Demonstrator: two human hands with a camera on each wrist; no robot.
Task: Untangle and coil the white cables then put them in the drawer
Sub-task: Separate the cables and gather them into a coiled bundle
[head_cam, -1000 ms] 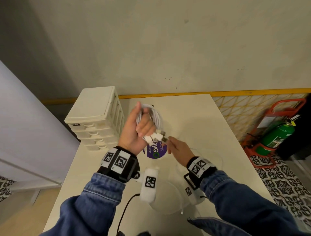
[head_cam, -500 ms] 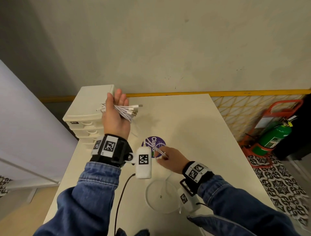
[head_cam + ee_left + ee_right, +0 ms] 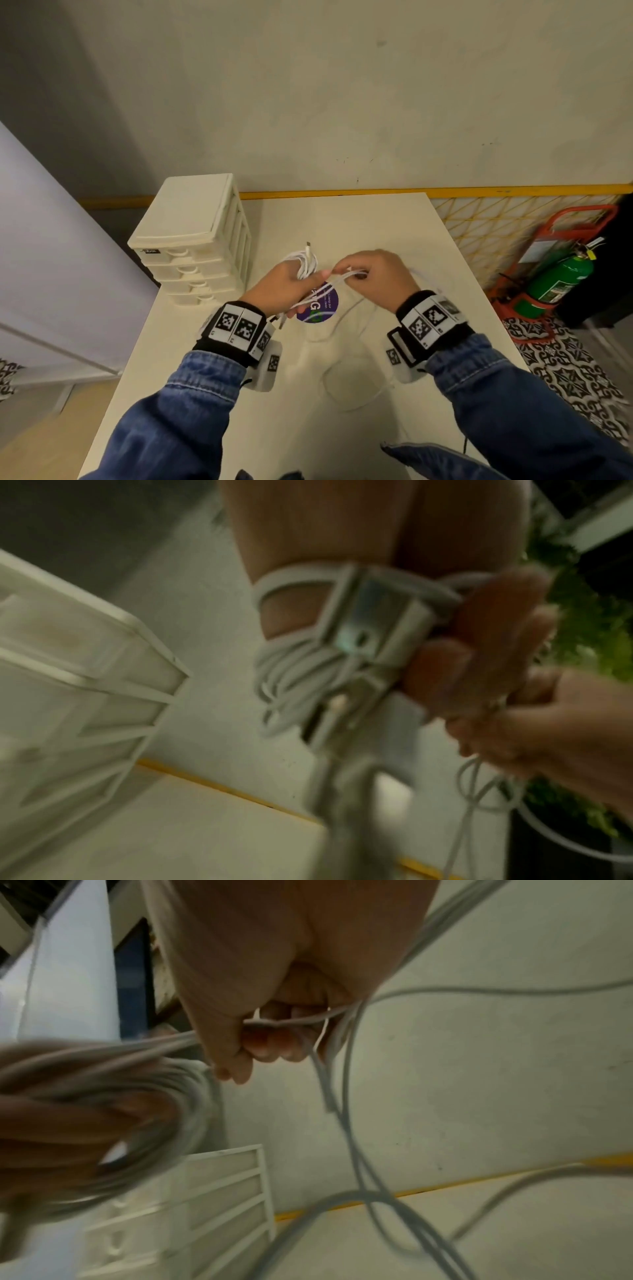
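Note:
My left hand [image 3: 284,291] grips a coiled bundle of white cable [image 3: 306,262] above the middle of the cream table [image 3: 394,233]. The left wrist view shows that bundle [image 3: 291,674] with metal plugs wrapped round my fingers. Just right of it my right hand [image 3: 373,277] pinches several white cable strands [image 3: 346,275] that run back to the left hand. In the right wrist view those strands [image 3: 294,1020] pass through my curled fingers [image 3: 270,1045], and loose loops [image 3: 346,1123] hang down to the table. More slack cable [image 3: 356,404] lies on the table by my wrists. The cream drawer unit [image 3: 191,240] stands at the back left, its drawers shut.
A round purple sticker [image 3: 318,305] lies on the table under my hands. A grey wall [image 3: 342,85] rises behind the table. On the floor at the right stands a green fire extinguisher [image 3: 555,277] in a red frame. A pale panel [image 3: 51,257] runs along the left.
My left hand has come down from beside the drawer unit to the table's middle with the bundle. My right hand has risen from the table and now pinches strands next to it.

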